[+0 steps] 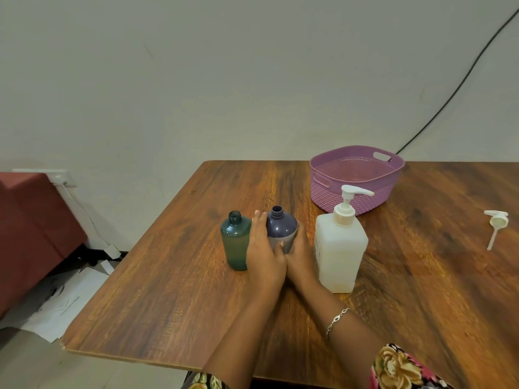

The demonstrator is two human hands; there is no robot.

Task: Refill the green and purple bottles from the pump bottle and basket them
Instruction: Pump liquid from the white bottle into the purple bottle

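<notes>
In the head view, a wooden table [174, 290] fills the lower frame, with the purple bottle [281, 224] upright and uncapped near its middle. Both of the person's hands are clasped around this bottle. The left hand [265, 259] lies against its left side with the fingers reaching up along the body and the thumb laid across the front. The right hand [301, 255] wraps its right side, the fingertips mostly hidden behind the bottle. The two hands touch each other below it.

Taking the purple bottle as the centre of the dial, the green bottle [235, 242] stands at 9 o'clock, upright and open-necked, just beside the back of the left hand. The pump bottle [341, 254], white with its pump head fitted, stands at 3 o'clock, close to the right hand. The basket [331, 192], lilac with cut-out handles, sits at 1 o'clock near the table's far edge, just behind the pump bottle. A loose white pump cap [496, 221] lies far out at 3 o'clock, well apart from the rest. A bracelet [337, 321] circles the right wrist.
</notes>
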